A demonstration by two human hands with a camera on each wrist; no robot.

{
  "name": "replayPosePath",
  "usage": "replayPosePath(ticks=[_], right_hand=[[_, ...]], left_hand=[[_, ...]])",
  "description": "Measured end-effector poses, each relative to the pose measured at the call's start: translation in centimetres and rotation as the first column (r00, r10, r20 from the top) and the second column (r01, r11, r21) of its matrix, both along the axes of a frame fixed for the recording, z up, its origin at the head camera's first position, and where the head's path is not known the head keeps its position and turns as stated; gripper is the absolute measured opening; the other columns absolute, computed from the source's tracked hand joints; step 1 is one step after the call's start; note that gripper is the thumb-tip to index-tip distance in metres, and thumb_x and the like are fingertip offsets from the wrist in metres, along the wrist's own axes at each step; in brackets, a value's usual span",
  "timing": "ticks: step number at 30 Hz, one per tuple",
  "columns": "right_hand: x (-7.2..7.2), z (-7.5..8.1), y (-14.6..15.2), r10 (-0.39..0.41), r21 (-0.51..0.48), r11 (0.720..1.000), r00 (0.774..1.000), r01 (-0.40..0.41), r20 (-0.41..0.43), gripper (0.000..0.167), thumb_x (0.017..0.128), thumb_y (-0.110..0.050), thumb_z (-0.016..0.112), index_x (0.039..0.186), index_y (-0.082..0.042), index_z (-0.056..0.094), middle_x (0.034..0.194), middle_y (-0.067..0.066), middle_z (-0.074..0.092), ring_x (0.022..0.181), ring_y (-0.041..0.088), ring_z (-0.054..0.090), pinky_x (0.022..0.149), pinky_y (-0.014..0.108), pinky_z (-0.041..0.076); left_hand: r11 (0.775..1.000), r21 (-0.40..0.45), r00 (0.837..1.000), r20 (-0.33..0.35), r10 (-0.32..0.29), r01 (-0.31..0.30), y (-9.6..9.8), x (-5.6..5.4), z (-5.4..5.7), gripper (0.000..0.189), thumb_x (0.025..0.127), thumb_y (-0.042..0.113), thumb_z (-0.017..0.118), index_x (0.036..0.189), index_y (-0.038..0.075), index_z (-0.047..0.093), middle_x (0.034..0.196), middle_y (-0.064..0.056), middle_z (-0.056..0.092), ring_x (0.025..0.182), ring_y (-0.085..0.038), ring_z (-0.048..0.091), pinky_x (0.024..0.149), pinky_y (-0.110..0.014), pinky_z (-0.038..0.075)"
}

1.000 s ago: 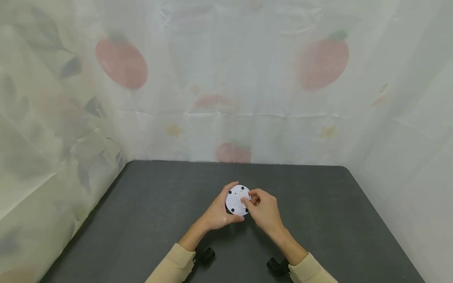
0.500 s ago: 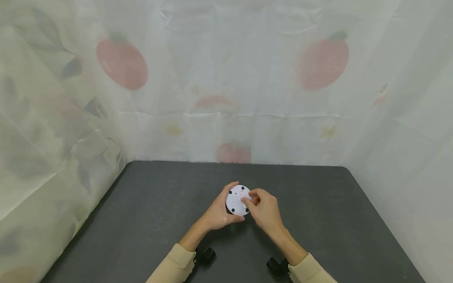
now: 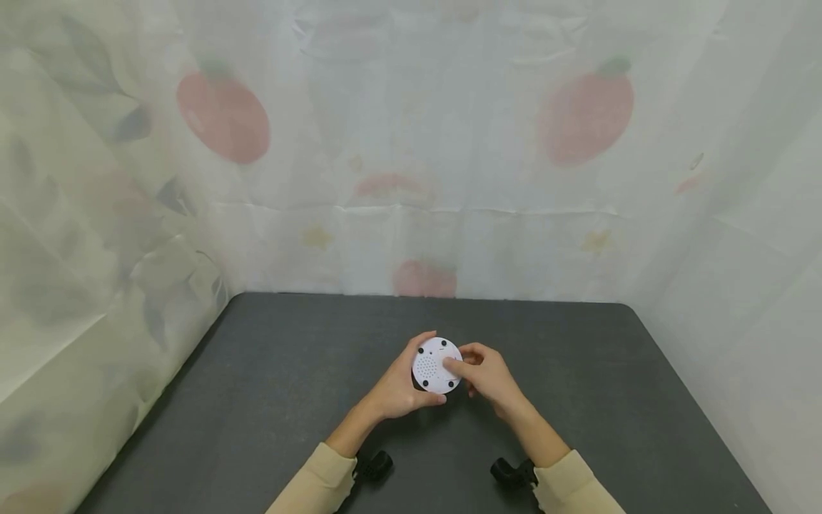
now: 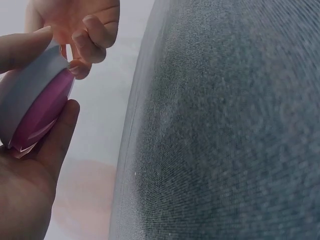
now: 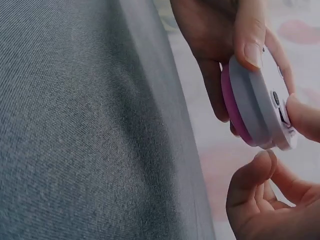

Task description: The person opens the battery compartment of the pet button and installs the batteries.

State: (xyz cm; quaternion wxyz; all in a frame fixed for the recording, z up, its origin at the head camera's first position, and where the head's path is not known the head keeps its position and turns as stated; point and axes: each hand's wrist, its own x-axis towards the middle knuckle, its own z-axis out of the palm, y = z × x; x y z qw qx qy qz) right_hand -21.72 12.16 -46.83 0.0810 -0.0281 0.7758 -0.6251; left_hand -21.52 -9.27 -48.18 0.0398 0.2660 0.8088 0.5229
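A round white device (image 3: 427, 367) with a grid of small holes and black rubber feet is held up over the table. Its other side is pink (image 4: 44, 114), seen in the left wrist view. My left hand (image 3: 398, 389) grips it by the rim, thumb on the near edge and fingers round the far one. The thumb of my right hand (image 3: 493, 380) lies on the rectangular battery cover (image 3: 449, 353), with the index finger at the device's right edge. In the right wrist view, a dark gap shows beside that thumb; the other right fingers curl below.
The dark grey table (image 3: 289, 357) spreads out under both hands. White printed curtains (image 3: 411, 143) stand behind it and along its sides. A black wrist mount (image 3: 375, 466) is strapped at the left wrist, and another black mount (image 3: 507, 472) at the right.
The right thumb now lies flatter across the battery cover, which sits closer in line with the white face. The right hand and device have shifted slightly right; the left hand keeps its grip.
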Motion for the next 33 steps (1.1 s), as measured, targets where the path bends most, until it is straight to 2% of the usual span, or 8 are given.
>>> replayPosePath(ticks=[7, 14, 21, 28, 33], right_hand=[[-0.3, -0.3, 0.4, 0.098, -0.107, 0.99, 0.994, -0.091, 0.058, 0.044, 0.091, -0.029, 0.079, 0.115, 0.002, 0.061, 0.078, 0.006, 0.063, 0.061, 0.017, 0.05, 0.054, 0.031, 0.047], [-0.3, -0.4, 0.5, 0.134, -0.198, 0.973, 0.988, -0.116, 0.081, 0.039, 0.092, -0.025, 0.077, 0.112, 0.004, 0.058, 0.074, 0.004, 0.061, 0.06, 0.015, 0.05, 0.053, 0.027, 0.046], [-0.2, -0.1, 0.9, 0.168, -0.177, 0.972, 0.984, -0.155, 0.059, 0.042, 0.094, -0.026, 0.076, 0.114, 0.005, 0.056, 0.077, 0.005, 0.062, 0.062, 0.016, 0.052, 0.055, 0.028, 0.048], [-0.3, 0.5, 1.8, 0.315, -0.18, 0.936, 0.948, -0.302, 0.048, 0.044, 0.098, -0.025, 0.07, 0.123, 0.009, 0.057, 0.093, 0.009, 0.065, 0.074, 0.02, 0.062, 0.064, 0.032, 0.054], [-0.4, 0.7, 2.1, 0.329, -0.18, 0.931, 0.944, -0.318, 0.034, 0.042, 0.098, -0.023, 0.07, 0.121, 0.011, 0.058, 0.096, 0.009, 0.066, 0.08, 0.02, 0.066, 0.071, 0.036, 0.056]], left_hand=[[1.0, -0.011, 1.0, 0.001, -0.004, 0.004, 0.2, 0.1, 0.1, 0.107, 0.077, 0.02, 0.091, 0.158, 0.038, 0.023, 0.139, -0.005, 0.047, 0.111, -0.02, 0.054, 0.089, -0.036, 0.046], [1.0, -0.006, 1.0, 0.004, -0.024, 0.024, 0.2, 0.1, 0.0, 0.106, 0.078, 0.016, 0.09, 0.158, 0.037, 0.023, 0.139, -0.004, 0.047, 0.109, -0.021, 0.054, 0.087, -0.035, 0.048], [0.999, 0.012, 0.999, 0.015, -0.045, 0.044, 0.1, 0.1, 0.2, 0.106, 0.078, 0.014, 0.09, 0.157, 0.038, 0.023, 0.139, -0.003, 0.047, 0.109, -0.021, 0.054, 0.087, -0.034, 0.048], [0.993, 0.04, 0.994, 0.03, -0.109, 0.108, 0.1, 0.2, 0.6, 0.106, 0.078, 0.011, 0.089, 0.157, 0.038, 0.023, 0.14, -0.003, 0.045, 0.111, -0.022, 0.053, 0.088, -0.034, 0.048], [0.988, 0.0, 0.987, 0.022, -0.158, 0.158, -0.2, 0.0, 0.9, 0.105, 0.083, 0.011, 0.085, 0.16, 0.033, 0.018, 0.146, -0.004, 0.038, 0.115, -0.021, 0.051, 0.091, -0.034, 0.048]])
